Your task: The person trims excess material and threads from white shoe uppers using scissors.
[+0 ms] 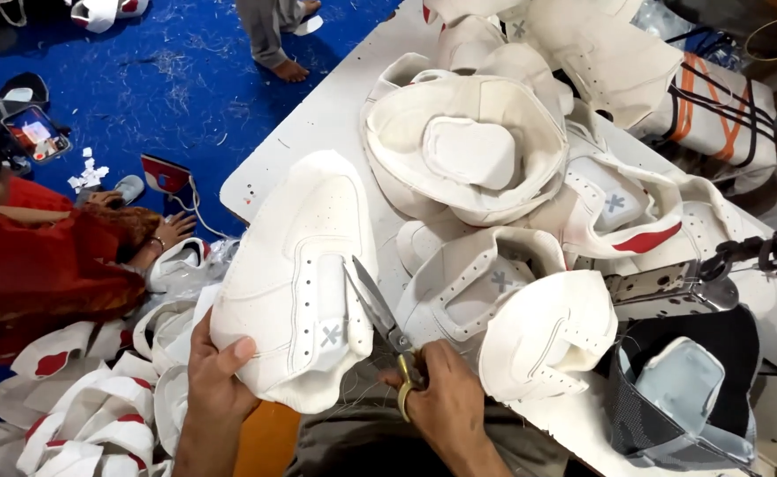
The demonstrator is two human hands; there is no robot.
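Clearly risky: left hand [218,375] clamped on white shoe upper [295,283], right hand [441,402] gripping open scissors [379,314], blades against panel at frame centre; could nick stitching.

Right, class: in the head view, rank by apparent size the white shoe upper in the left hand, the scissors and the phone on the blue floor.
1. White shoe upper
2. Scissors
3. Phone, though farther away, so unsure

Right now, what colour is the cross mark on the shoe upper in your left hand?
Grey, on the white shoe upper held by the left hand; head view.
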